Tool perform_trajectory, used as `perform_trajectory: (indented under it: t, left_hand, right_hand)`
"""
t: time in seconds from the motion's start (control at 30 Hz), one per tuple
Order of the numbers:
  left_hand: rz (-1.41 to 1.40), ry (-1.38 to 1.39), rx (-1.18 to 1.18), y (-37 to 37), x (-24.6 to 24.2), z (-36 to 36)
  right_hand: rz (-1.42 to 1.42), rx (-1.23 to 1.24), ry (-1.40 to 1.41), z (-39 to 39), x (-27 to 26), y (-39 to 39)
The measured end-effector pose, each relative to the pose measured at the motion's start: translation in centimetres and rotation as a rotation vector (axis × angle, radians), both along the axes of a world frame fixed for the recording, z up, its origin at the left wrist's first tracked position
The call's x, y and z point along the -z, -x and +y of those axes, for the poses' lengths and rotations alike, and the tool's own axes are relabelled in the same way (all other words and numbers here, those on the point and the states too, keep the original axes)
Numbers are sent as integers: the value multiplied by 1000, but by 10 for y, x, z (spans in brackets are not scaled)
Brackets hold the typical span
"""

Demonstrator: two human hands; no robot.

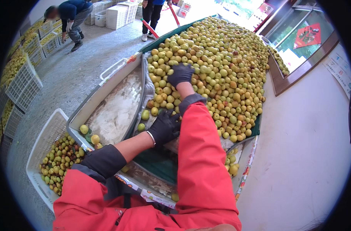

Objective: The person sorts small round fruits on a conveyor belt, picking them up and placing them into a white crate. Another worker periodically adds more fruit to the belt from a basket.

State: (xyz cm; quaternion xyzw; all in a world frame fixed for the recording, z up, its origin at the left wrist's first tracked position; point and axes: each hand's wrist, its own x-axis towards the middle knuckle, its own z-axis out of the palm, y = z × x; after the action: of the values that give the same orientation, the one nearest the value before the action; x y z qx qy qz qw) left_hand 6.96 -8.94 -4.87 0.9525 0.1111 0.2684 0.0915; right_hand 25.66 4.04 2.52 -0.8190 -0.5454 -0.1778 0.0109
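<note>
A large heap of yellow-green fruits that look like fresh jujubes [210,66] slopes down towards me on a cloth-lined sorting table. My right hand [181,75], in a black glove, reaches onto the heap palm down. Its fingertips are among the fruits, so whether it grips any is hidden. My left hand [164,127], also black-gloved, is at the heap's lower edge with its fingers apart, and no fruit shows in it. Beside it, a few green fruits [145,115] lie on the grey cloth [148,86].
Left of the heap is a worn white tray section [115,106] with several fruits in its near corner. A white plastic crate [45,147] of fruit stands below it. Filled crates [24,83] line the far left. One person [73,17] bends there; another [151,17] stands beyond the table.
</note>
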Motion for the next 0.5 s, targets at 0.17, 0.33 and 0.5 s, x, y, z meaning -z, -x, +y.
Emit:
perform_trajectory:
  t: [0.17,0.33,0.5]
  left_hand:
    - [-68,19,-105,-1,-17,10]
    - [70,67,-339,2,-2,29]
    - [94,76,-370,0,9,31]
  right_hand:
    - [83,271,327,-30,-7,-47]
    - [130,407,353,-104,-5,-68]
    - [322,180,391,-187,-9,-25]
